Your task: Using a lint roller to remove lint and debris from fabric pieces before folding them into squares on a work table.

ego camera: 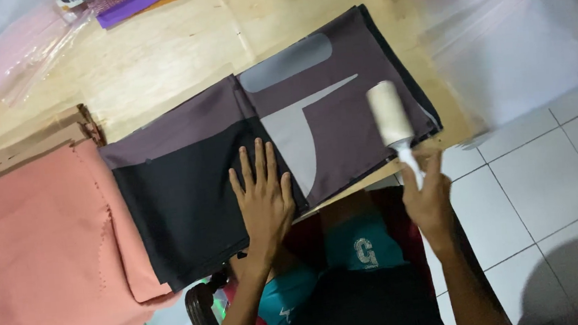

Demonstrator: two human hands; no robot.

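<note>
On the wooden table (167, 47), head view, only view: a dark folded cloth (246, 152) in purple-brown, black and grey panels lies flat, spread from about 8 o'clock to 2 o'clock across the frame, its near edge overhanging the table edge toward the person. The left hand (262, 196) lies palm down on the cloth's black panel, fingers spread apart, pressing, clamped on nothing. The right hand (430, 195), at 4 o'clock from the cloth's centre, is closed around the white handle of a lint roller (389, 113). The roller's pale drum rests on or just above the cloth's right-hand end; contact cannot be told. Its long axis runs roughly 11 to 5 o'clock, drum end pointing away from the person, handle toward the wrist. Judgement: roller is light, rigid, best held at the handle, since the drum is likely tacky; the cloth is thin, soft and slippery, apt to creep unless pinned flat. At 9 o'clock, a stack of salmon-pink fabric (39, 254) touches the dark cloth's left edge. Clear plastic bags (516, 45) lie at 2 o'clock.
</note>
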